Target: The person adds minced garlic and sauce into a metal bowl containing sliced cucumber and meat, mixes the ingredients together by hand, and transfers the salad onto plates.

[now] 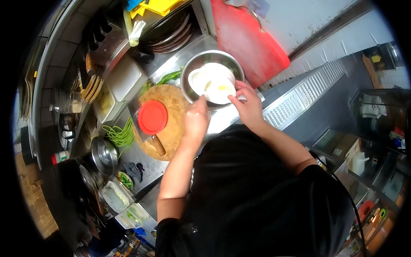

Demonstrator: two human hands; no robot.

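My right hand (248, 105) grips the near right rim of a small white bowl (220, 92) that has something pale yellow in it. My left hand (197, 120) is closed in a fist by that bowl's left side; what it holds is too small to make out. The small bowl is over a steel mixing bowl (188, 90), where a larger white bowl-like shape (214, 70) also shows. To the left, a round wooden chopping board (171, 128) carries a red round lid (152, 117) and a wooden handle (158, 145), its other end hidden under the lid.
Green peppers (170, 77) lie behind the board, and long green beans (121, 133) at its left. A red cutting board (248, 47) leans at the wall. Stacked plates (173, 38) fill a shelf. Steel bowls (104, 155) and food tubs (115, 195) line the left side.
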